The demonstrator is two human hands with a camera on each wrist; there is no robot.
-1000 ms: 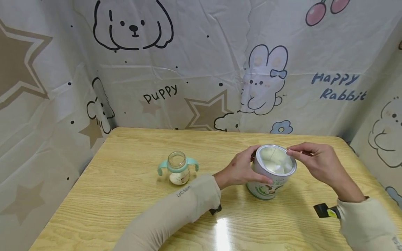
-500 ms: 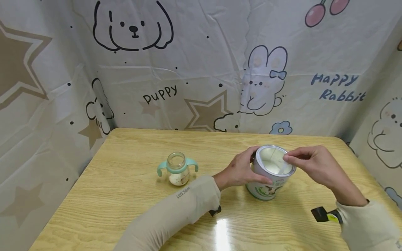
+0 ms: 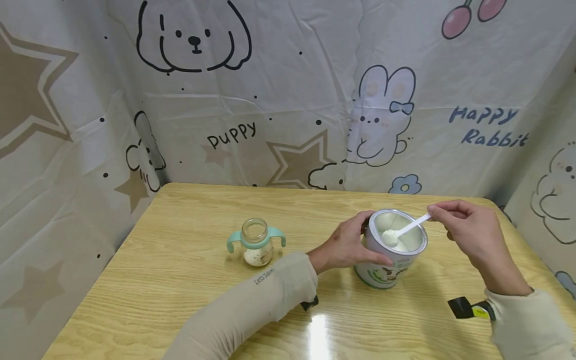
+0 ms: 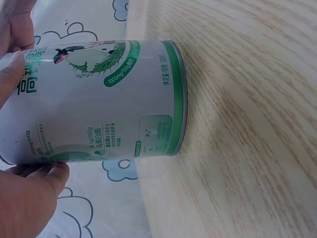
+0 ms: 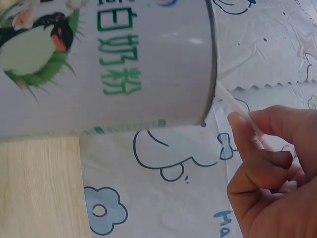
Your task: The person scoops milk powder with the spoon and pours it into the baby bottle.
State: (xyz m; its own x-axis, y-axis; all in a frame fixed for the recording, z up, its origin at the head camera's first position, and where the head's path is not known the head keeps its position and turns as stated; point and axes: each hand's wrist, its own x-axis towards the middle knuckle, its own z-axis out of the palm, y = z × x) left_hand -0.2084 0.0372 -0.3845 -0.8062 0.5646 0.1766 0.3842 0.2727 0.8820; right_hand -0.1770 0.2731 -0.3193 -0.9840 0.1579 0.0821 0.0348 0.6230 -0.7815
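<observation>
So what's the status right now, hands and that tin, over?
Left hand gripping powder tin, steadying it. Right hand pinching white scoop, heaped bowl over the open tin. Baby bottle standing apart to the left, nothing in the way.

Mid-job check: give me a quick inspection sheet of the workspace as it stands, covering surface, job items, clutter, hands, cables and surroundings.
Surface: wooden table, glossy, with a light glare near the front edge.
Job's things: open milk powder can standing upright; white scoop with its bowl over the powder inside the can, heaped; handled baby bottle, uncapped, a little powder at its bottom, standing apart to the left of the can.
Clutter: nothing seen.
Hands: left hand grips the can's side; right hand pinches the scoop's handle.
Cables: nothing seen; a black device with a yellow mark sits at the right wrist.
Surroundings: cartoon-print curtain with puppy, rabbit and stars encloses the table.
</observation>
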